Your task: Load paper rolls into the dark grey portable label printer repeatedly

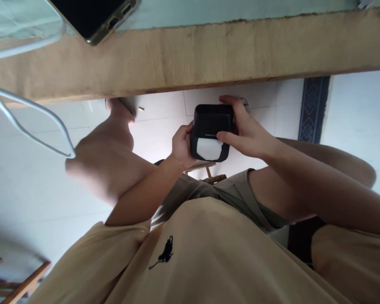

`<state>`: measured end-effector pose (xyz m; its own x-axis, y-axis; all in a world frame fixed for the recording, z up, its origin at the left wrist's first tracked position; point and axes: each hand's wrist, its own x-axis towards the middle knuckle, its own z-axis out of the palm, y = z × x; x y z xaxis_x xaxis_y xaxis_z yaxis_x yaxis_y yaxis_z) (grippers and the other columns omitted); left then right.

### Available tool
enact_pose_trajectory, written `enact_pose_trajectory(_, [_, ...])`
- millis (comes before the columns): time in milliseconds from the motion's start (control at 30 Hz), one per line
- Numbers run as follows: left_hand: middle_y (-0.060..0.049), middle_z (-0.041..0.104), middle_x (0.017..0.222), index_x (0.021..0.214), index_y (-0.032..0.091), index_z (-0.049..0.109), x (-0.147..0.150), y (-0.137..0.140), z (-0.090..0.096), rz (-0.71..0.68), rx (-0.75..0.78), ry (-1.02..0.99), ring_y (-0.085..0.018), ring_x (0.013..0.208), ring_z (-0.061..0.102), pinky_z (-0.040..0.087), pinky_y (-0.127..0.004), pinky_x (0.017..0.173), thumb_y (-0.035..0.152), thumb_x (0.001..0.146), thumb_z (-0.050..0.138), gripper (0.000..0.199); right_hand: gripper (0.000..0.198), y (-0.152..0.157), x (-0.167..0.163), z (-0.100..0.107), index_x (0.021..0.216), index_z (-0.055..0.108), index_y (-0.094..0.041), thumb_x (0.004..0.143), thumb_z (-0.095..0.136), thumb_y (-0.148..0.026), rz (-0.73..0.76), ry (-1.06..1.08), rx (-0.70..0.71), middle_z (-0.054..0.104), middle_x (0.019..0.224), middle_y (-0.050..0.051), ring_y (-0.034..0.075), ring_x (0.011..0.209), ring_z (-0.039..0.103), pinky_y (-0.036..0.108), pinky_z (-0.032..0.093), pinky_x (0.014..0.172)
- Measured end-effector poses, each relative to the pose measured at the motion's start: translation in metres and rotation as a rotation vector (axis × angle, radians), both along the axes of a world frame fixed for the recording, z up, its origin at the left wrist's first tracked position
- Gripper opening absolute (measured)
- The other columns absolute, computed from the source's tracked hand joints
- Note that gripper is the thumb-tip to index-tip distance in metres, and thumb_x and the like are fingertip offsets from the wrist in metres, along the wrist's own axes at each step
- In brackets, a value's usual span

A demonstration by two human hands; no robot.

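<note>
A small black box-like device (213, 120), which looks like a portable label printer, is held above my lap. Its lower front shows a white area (209, 149) with uneven edges, like paper. My left hand (182, 146) grips the left side, its fingertips partly hidden behind the casing. My right hand (245, 131) is wrapped around the right side: the thumb presses on the front near the top of the white area, and the index finger reaches past the upper right corner.
Ahead is a wooden table edge (190, 59) under a pale green cover (190, 12). A phone (98, 17) in a clear case overhangs that edge at upper left. A white cable (34, 105) loops down beside it. Wooden furniture parts (28, 283) show at lower left.
</note>
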<state>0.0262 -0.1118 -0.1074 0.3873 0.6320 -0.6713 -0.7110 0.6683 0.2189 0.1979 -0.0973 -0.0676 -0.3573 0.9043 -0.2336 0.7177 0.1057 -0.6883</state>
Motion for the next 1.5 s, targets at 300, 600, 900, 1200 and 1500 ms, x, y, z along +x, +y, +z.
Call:
enact_pose_trajectory(300, [-0.004,0.072,0.080,0.083,0.018,0.065,0.000,0.001,-0.004,-0.005,0.056,0.061,-0.023,0.080,0.070,0.059,-0.039,0.082,0.050,0.077,0.052,0.035,0.085,0.010,0.001,0.018,0.144,0.032,-0.025,0.069,0.070,-0.034,-0.005,0.025,-0.071,0.041,0.146,0.012,0.010,0.070,0.058,0.034,0.056,0.073])
enact_pose_trajectory(600, [-0.002,0.072,0.081,0.085,0.020,0.067,0.009,-0.002,-0.017,0.014,0.148,0.128,-0.021,0.085,0.069,0.056,-0.035,0.086,0.050,0.079,0.057,0.032,0.024,0.013,-0.003,0.027,0.108,0.052,-0.021,0.089,0.049,-0.034,-0.261,-0.003,0.006,0.062,0.067,-0.002,0.012,0.056,0.056,0.029,0.048,0.061])
enact_pose_trajectory(900, [0.000,0.071,0.081,0.083,0.020,0.064,0.011,0.000,-0.010,0.003,0.128,0.116,-0.017,0.080,0.068,0.055,-0.033,0.082,0.047,0.079,0.056,0.028,0.020,0.007,-0.006,0.028,0.106,0.060,-0.026,0.091,0.048,-0.032,0.013,-0.338,0.133,0.071,0.105,0.002,0.016,0.073,0.062,0.032,0.042,0.063])
enact_pose_trajectory(1200, [0.002,0.067,0.072,0.075,0.019,0.062,0.015,-0.005,-0.009,0.038,0.132,0.057,-0.011,0.072,0.064,0.052,-0.022,0.075,0.036,0.083,0.054,0.020,0.029,0.002,-0.014,0.022,0.106,0.066,-0.023,0.091,0.042,-0.032,0.232,-0.642,0.118,0.068,0.112,0.007,0.019,0.076,0.062,0.029,0.025,0.057])
enact_pose_trajectory(1500, [0.000,0.067,0.068,0.079,0.018,0.064,0.020,-0.012,-0.015,-0.018,0.069,0.069,-0.012,0.063,0.063,0.052,-0.024,0.066,0.040,0.084,0.052,0.026,0.033,0.004,-0.019,0.028,0.112,0.057,-0.019,0.082,0.050,-0.029,0.200,-0.671,-0.003,0.070,0.087,0.011,0.023,0.071,0.061,0.027,0.021,0.060])
